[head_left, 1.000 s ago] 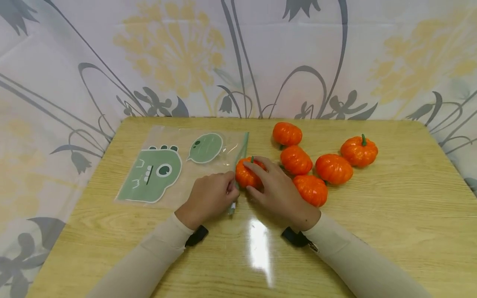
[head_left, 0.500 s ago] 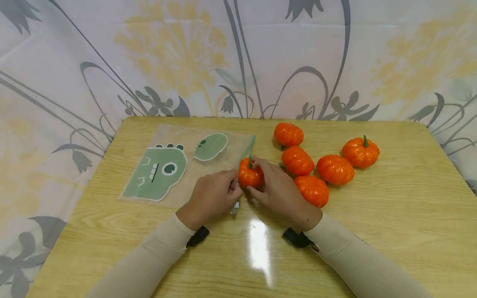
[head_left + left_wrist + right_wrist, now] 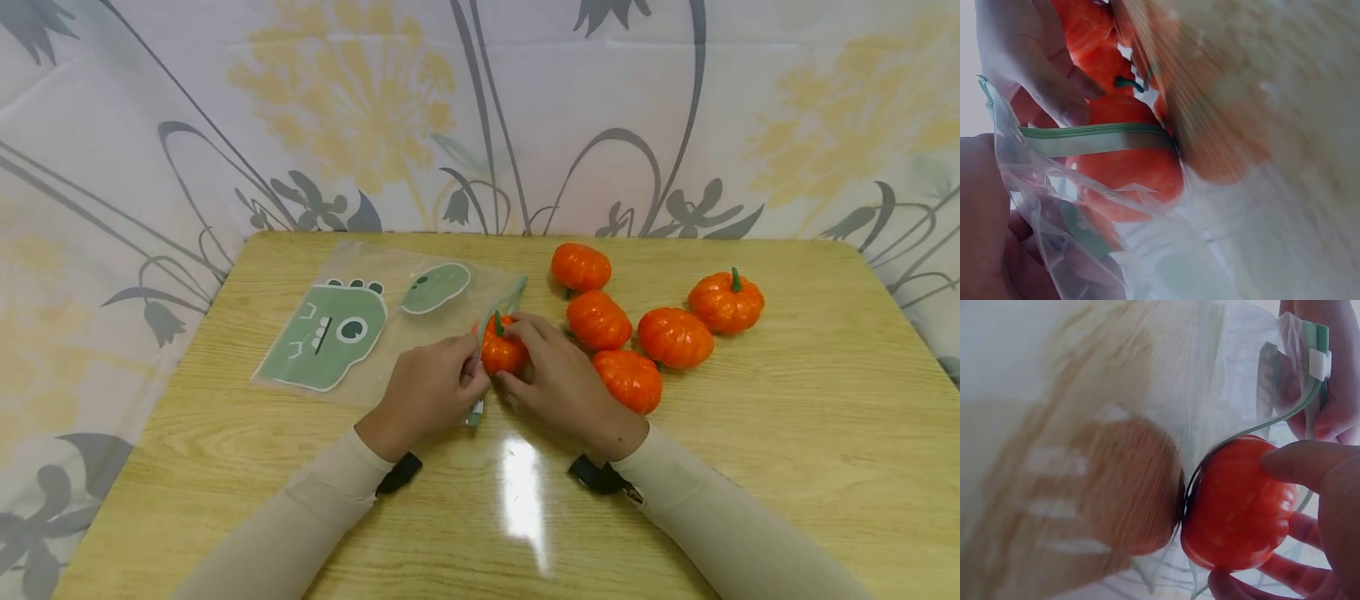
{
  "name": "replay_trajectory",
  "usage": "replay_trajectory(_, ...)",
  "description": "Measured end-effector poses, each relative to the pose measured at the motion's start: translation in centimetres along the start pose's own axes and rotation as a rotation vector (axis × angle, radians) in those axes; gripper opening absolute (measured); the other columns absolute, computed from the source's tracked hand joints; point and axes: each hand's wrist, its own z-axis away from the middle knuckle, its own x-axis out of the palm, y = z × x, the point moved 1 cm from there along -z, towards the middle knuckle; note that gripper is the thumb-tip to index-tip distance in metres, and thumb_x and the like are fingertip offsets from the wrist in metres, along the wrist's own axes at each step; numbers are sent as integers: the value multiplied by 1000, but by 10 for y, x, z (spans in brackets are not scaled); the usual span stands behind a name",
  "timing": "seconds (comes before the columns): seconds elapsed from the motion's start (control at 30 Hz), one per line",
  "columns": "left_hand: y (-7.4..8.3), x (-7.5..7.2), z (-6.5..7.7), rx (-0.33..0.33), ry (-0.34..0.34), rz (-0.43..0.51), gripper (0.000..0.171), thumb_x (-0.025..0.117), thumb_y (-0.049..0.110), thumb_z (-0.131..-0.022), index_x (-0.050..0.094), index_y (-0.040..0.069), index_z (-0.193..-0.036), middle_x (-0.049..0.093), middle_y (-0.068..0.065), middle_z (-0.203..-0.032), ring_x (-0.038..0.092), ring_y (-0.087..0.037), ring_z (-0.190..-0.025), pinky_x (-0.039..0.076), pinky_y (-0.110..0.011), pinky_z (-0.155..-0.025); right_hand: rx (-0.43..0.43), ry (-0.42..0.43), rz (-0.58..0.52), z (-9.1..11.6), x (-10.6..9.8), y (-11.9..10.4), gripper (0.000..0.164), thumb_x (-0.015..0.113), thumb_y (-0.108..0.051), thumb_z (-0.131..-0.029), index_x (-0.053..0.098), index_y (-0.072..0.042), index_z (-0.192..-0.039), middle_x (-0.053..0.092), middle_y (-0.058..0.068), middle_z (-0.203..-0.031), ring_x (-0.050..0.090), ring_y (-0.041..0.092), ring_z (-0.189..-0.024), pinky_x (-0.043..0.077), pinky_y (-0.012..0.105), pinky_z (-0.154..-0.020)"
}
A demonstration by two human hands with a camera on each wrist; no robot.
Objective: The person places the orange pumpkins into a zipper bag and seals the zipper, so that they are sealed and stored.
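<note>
A clear zip bag [image 3: 386, 350] with a green monster print lies flat, its green-edged mouth facing right. My left hand [image 3: 431, 379] pinches the near part of that mouth between thumb and fingers. At the opening, my right hand [image 3: 566, 383] grips a small orange toy pumpkin [image 3: 504, 350] with a green stem, thumb on the near side and fingers on the far side. In the left wrist view the bag's green zip strip [image 3: 1100, 134] crosses over the pumpkin, whose lower part shows through the plastic. A white slider [image 3: 1320, 364] sits on the zip in the right wrist view.
Several more toy pumpkins stand right of my right hand: one at the back [image 3: 581, 267], one beside my wrist [image 3: 628, 380], and one upright at far right [image 3: 726, 302]. The wooden table [image 3: 810, 467] ends at a flower-patterned curtain [image 3: 525, 108].
The bag has slid to the right, its mouth coming over the left side of the pumpkin. The held pumpkin's stem has turned more upright. The other pumpkins have stayed put.
</note>
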Motion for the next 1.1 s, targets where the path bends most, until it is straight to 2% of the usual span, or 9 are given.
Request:
replay_trajectory(0.23, 0, 0, 0, 27, 24, -3, 17, 60, 15, -86, 48, 17, -73, 41, 7, -62, 36, -6, -50, 25, -19, -45, -11, -4, 1, -2, 0, 1, 50, 76, -26, -88, 55, -8, -129, 49, 10, -148, 57, 29, -128, 50, 46, -102)
replay_trajectory(0.33, 0, 0, 0, 37, 30, -1, 17, 60, 15, -86, 48, 16, -73, 41, 7, -62, 36, -6, -50, 24, -19, -45, -9, -10, 7, -2, 0, 1, 50, 75, -26, -88, 55, -9, -130, 48, 10, -149, 65, 28, -113, 54, 44, -95)
replay_trajectory(0.4, 1, 0, 0, 41, 33, 1, 18, 60, 15, -86, 48, 16, -73, 41, 7, -62, 36, -6, -50, 24, -19, -45, -9, -10, 11, -2, 0, 0, 49, 75, -27, -89, 55, -9, -130, 47, 11, -149, 67, 25, -98, 57, 42, -89)
replay_trajectory(0.47, 1, 0, 0, 43, 36, 3, 18, 60, 15, -86, 48, 17, -72, 41, 7, -62, 36, -6, -50, 25, -19, -46, -10, -9, 12, -1, 1, 0, 49, 74, -27, -90, 55, -10, -132, 45, 11, -150, 64, 21, -84, 57, 40, -84)
replay_trajectory(0.63, 1, 0, 0, 53, 37, 12, 19, 60, 14, -86, 48, 18, -72, 41, 8, -62, 37, -5, -50, 25, -19, -46, -9, 1, -11, -1, 0, 0, 50, 72, -28, -91, 54, -13, -135, 42, 13, -151, 56, 14, -69, 55, 38, -79)
replay_trajectory(0.77, 2, -1, 1, 60, 29, 15, 18, 60, 14, -86, 48, 17, -73, 41, 7, -62, 36, -5, -50, 24, -19, -46, -2, 6, -41, -1, 0, -1, 49, 72, -28, -92, 55, -16, -137, 42, 14, -149, 57, 13, -69, 54, 34, -74)
replay_trajectory(0.9, 3, -1, 1, 61, 22, 29, 16, 60, 14, -86, 49, 17, -74, 42, 7, -63, 37, -5, -51, 25, -19, -47, 2, 30, -66, -1, -1, 0, 49, 72, -28, -92, 58, -19, -137, 44, 15, -142, 67, 21, -91, 56, 33, -75)
replay_trajectory(1.0, 3, 0, 1, 69, 27, 35, 16, 60, 14, -85, 49, 17, -73, 43, 7, -63, 38, -5, -52, 26, -19, -47, -3, 59, -71, 0, -1, 0, 51, 74, -28, -91, 58, -18, -138, 46, 14, -135, 66, 27, -105, 58, 37, -79)
replay_trajectory(1.1, 3, 0, 1, 80, 35, 34, 16, 59, 13, -84, 49, 17, -73, 43, 7, -63, 38, -6, -52, 26, -19, -47, -1, 76, -69, 1, -2, -1, 57, 76, -27, -89, 55, -15, -140, 48, 15, -130, 65, 27, -95, 57, 37, -77)
